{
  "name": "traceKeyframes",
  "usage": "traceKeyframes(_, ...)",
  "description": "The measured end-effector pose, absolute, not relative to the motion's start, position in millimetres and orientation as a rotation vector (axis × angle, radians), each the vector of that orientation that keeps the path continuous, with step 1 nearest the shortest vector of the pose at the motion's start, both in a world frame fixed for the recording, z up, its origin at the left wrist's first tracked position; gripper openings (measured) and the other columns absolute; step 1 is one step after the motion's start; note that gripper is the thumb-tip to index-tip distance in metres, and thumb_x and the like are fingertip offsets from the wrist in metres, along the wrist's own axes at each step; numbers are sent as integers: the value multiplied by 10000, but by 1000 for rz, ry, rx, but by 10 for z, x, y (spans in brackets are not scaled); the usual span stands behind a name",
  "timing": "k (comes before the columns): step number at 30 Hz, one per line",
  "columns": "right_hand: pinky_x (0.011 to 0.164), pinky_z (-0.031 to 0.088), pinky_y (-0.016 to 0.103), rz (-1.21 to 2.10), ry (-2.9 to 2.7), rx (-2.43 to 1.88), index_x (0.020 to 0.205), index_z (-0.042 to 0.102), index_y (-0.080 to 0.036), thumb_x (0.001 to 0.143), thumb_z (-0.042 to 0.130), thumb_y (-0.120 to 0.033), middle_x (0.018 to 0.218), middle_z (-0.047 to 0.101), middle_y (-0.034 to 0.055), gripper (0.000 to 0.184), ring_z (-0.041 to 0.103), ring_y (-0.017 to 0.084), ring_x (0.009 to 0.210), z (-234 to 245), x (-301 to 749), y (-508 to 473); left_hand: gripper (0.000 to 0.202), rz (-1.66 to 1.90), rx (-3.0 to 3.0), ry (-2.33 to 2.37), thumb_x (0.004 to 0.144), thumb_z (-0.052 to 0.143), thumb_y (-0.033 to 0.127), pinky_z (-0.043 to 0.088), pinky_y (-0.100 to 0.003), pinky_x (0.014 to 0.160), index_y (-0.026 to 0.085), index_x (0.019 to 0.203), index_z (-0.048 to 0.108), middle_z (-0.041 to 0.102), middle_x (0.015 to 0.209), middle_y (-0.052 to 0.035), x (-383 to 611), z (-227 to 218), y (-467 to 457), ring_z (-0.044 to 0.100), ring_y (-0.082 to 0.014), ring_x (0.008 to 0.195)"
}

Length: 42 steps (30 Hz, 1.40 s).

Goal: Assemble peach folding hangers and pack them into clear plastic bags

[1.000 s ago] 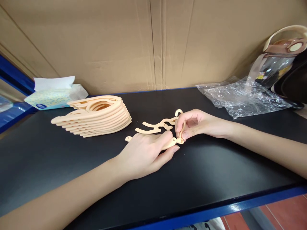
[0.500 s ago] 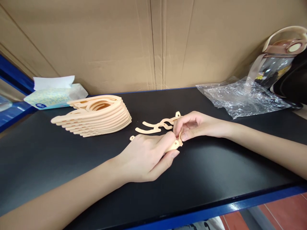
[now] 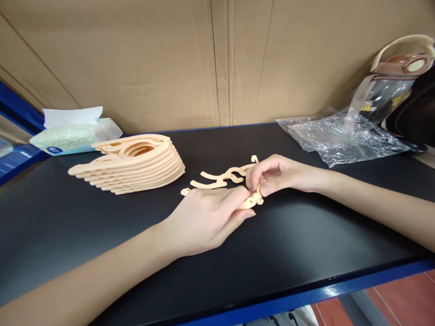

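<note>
My left hand is closed around a peach plastic hanger arm. Its holed end sticks out between thumb and forefinger, and its other end shows past the knuckles. Between the fingertips of my right hand is a curved peach hanger piece, mostly covered by the fingers. The ends of the two pieces meet; whether they are joined I cannot tell. Just behind my hands lie loose hanger parts, flat on the table and partly hidden. A stack of folded plastic hangers stands to the left.
The black tabletop has a blue front edge. At the back left lies a tissue pack. A crumpled clear plastic bag is at the back right, beside a drinking bottle. Cardboard walls off the rear.
The curved piece in my right fingers has turned a little, and more of its end shows against the hanger arm. Both hands stay in nearly the same place.
</note>
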State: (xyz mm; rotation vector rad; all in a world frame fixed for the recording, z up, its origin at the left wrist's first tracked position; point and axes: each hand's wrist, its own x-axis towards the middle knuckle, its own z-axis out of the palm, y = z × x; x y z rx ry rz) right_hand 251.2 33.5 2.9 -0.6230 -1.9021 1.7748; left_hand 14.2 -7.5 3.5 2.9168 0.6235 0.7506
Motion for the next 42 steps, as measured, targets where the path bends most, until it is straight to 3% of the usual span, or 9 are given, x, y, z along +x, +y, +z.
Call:
traceKeyframes(14,740,484,299,1546,-2204,-766,858,703,-169,825,718,-362,826,697,7,196,633,137,767,97,2529,273,273,586,3104,622,1044,343,275,295,-236,443,171,860,516,556,618,45,135,35,-103,508,-105,479)
traceKeyframes(22,654,422,259,1308,-2281,-813,836,706,-167,845,698,-380,772,674,-16,213,550,100,681,137,2515,230,281,512,3153,688,1044,343,282,257,-249,432,159,866,523,549,602,38,134,8,-101,517,-116,469)
traceKeyframes(31,648,410,264,1290,-2231,-839,785,650,-163,854,689,-339,744,657,-21,192,552,100,658,144,2471,171,281,498,3153,773,1043,322,290,244,-238,422,175,839,477,590,613,25,140,19,-104,528,-126,455)
traceKeyframes(42,538,285,230,1254,-2174,-788,769,563,-168,889,656,-292,665,526,-76,195,361,51,549,124,2424,142,169,495,2960,963,1019,313,278,272,-220,421,197,991,458,630,641,43,158,-27,-114,527,-129,438)
